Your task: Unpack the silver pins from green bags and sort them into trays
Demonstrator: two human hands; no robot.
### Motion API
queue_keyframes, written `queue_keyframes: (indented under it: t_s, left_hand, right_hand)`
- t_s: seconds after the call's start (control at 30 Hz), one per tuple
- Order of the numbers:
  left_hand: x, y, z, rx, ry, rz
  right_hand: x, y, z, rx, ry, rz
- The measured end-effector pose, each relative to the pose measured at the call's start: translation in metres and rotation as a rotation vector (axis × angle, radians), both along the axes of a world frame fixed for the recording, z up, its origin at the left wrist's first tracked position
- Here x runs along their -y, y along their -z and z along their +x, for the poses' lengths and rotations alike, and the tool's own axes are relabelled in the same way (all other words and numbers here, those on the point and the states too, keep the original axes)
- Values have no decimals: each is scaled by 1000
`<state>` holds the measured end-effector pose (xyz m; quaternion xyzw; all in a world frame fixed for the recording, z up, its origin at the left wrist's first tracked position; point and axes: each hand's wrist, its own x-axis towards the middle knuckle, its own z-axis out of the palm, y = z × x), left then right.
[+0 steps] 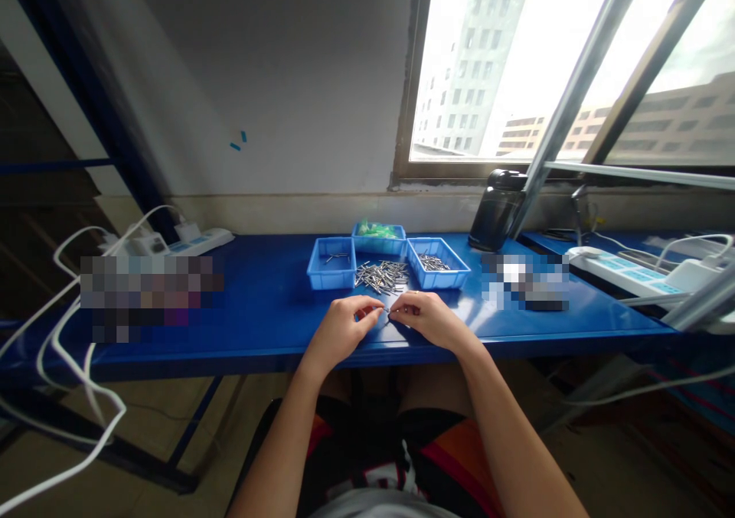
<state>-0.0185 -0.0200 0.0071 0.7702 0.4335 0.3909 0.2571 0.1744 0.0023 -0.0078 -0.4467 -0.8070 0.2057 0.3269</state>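
Observation:
My left hand (342, 328) and my right hand (435, 322) meet just above the front of the blue table. Thumb and fingers of each are pinched together, their tips almost touching. Between them shows a small thin metal rod (387, 311), largely covered by the fingertips. Right beyond my hands lies a loose pile of metal rods (382, 276). A blue bin (331, 281) to the left of the pile holds a few rods. The blue bin (441, 279) on the right contains many more. Behind the pile, a third blue bin (379, 249) carries green, crumpled plastic-looking material (376, 229).
A black container (497, 210) stands at the back right near a metal post. Power strips with white cables lie at the left (200, 240) and right (625, 269). Blurred-out items sit on both sides of the blue table (258, 323). Wall and window rise behind.

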Motion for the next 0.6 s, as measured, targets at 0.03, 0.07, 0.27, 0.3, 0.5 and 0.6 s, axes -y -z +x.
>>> queue_keyframes:
  t_s: [0.03, 0.07, 0.27, 0.3, 0.5, 0.6]
  left_hand:
    - [0, 0, 0, 1, -3, 2]
    - [-1, 1, -1, -2, -13, 4]
    - [-6, 2, 0, -97, -123, 29]
    - [-7, 2, 1, -124, -122, 26]
    - [-7, 2, 2, -251, -100, 32]
    - [-8, 2, 1, -261, -99, 28]
  right_hand:
    - [1, 0, 0, -9, 0, -5]
    - [1, -1, 0, -24, 1, -14]
    - [5, -5, 4, -190, 18, -63]
    - [5, -5, 4, -200, 10, -73]
    - [5, -3, 5, -210, -11, -78]
    - [5, -3, 4, -190, 13, -30]
